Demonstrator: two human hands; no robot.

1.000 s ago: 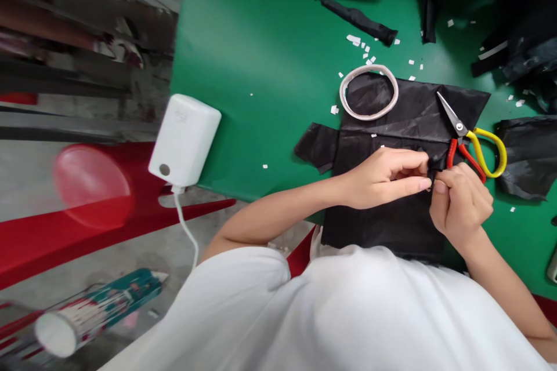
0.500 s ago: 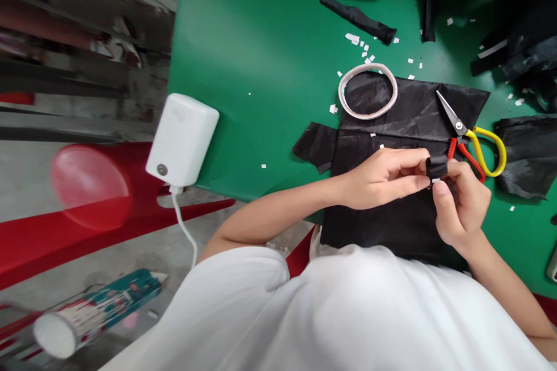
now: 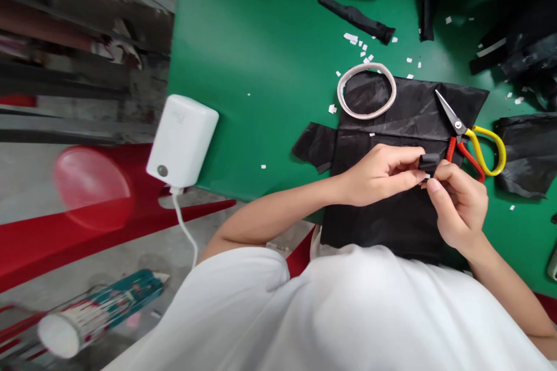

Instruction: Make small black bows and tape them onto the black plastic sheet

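Observation:
Between my two hands is a small strip of black fabric [image 3: 429,162], folded over, with a tiny white piece [image 3: 427,176] at its lower edge. My left hand [image 3: 385,174] pinches its left side between thumb and fingers. At its right side, the thumb and bent fingers of my right hand [image 3: 461,203] are closed on it. Below both hands lies a large sheet of black fabric [image 3: 369,226]. Just beyond my right hand rest scissors [image 3: 458,125] with yellow and red handles, blades together. A whitish ring [image 3: 342,101], perhaps a roll of tape, lies on the cloth's far part.
White paper bits are scattered over the green table [image 3: 243,58]. A black strip [image 3: 357,16] lies farther back, and more black fabric [image 3: 526,156] is at the right. A white power bank [image 3: 183,139] with a cable sits at the left edge, by a red chair [image 3: 143,214].
Both hands have shifted slightly left with the black strip, and its folded part now shows wider between them. The scissors and the ring stay in place.

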